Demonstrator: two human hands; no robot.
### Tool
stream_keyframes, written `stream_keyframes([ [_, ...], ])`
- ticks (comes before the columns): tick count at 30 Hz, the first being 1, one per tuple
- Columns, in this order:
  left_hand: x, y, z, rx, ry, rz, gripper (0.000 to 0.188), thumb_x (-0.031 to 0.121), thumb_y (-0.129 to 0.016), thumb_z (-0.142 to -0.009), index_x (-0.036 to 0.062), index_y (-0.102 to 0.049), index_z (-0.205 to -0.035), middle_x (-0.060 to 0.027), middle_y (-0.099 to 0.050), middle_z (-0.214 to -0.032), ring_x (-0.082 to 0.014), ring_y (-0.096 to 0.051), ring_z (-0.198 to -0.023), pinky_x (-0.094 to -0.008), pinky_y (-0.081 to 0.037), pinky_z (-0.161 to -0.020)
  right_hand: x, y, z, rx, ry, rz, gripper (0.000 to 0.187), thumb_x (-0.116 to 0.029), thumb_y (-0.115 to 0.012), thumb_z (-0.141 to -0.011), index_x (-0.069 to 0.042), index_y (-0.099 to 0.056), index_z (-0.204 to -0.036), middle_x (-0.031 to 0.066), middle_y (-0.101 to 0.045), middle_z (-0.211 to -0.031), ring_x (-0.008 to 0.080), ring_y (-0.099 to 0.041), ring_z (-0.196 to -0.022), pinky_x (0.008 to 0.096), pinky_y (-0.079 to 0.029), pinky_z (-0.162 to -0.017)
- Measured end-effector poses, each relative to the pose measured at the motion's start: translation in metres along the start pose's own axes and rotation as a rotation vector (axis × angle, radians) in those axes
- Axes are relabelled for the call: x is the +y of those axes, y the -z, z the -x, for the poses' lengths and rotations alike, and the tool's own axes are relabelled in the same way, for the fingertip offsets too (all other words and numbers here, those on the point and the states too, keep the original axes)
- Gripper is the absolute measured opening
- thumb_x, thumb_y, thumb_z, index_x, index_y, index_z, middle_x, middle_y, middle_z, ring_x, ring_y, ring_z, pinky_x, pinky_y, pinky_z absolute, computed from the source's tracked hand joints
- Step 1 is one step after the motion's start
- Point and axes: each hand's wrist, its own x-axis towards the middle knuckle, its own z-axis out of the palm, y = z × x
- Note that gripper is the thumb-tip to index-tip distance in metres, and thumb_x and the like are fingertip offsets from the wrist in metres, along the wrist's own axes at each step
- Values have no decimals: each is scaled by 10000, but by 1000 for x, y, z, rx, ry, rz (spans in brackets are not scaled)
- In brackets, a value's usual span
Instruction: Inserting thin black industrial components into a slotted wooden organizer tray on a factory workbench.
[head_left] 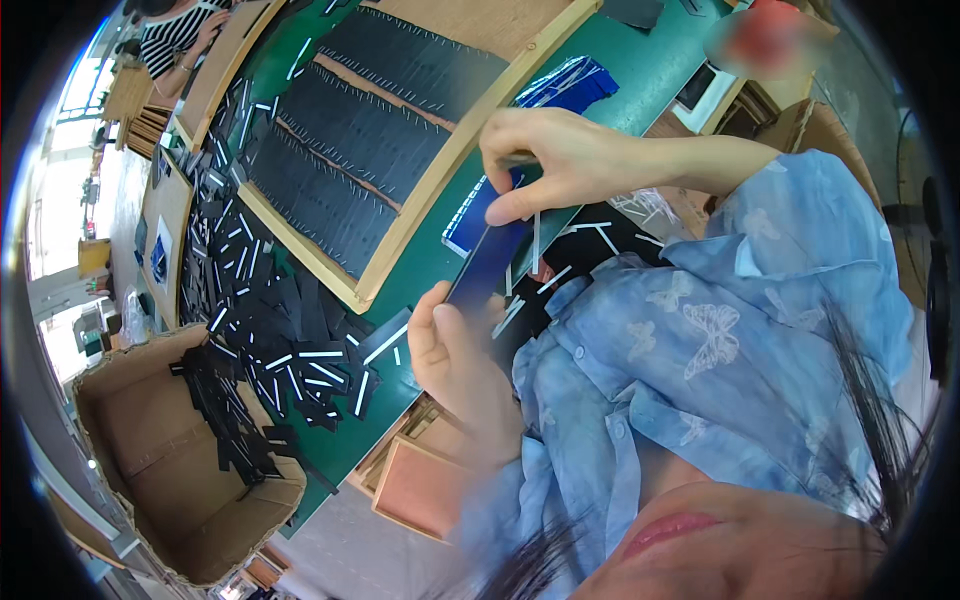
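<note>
Over the front edge of the table, a dark blue-black flat strip (488, 262) is held up between my two hands, slightly smeared by motion. My left hand (450, 345) grips its lower end between thumb and fingers. At the upper end, my right hand (560, 160) is curled in a pinch, thumb and forefinger at the strip. Just behind lies a shiny blue packet (466, 222) with a white-marked edge. Beyond it stands a wooden-framed tray (385, 255), holding rows of black strips (350, 150) with small pale tabs along their edges.
Loose black pieces and white slips (290, 340) are heaped on the green table (400, 330) left of the tray. A cardboard box (140, 420) with black strips sits at the near left. Another blue packet (570, 85) lies behind my right hand. A person in stripes (180, 40) works at far left.
</note>
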Motion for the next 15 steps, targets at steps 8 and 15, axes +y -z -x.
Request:
stream_keyframes([
  [8, -13, 15, -34, -107, -4, -9, 105, 92, -570, -907, 11, -510, -934, -64, -597, -848, -96, -551, -688, -215, -462, -644, -8, 16, -6, -278, -133, -454, 122, -108, -698, -800, -9, -635, -829, 60, -556, -915, 144, -531, -888, 258, -414, -776],
  [15, -18, 7, -58, -407, 293, 425, 285, 193, -540, -926, -5, -511, -1129, -108, -564, -1117, -211, -569, -996, -335, -489, -761, 1, 6, -9, -192, 154, -749, 431, -102, -779, -708, -45, -621, -1105, 28, -533, -1063, 53, -400, -713, 185, -322, -607],
])
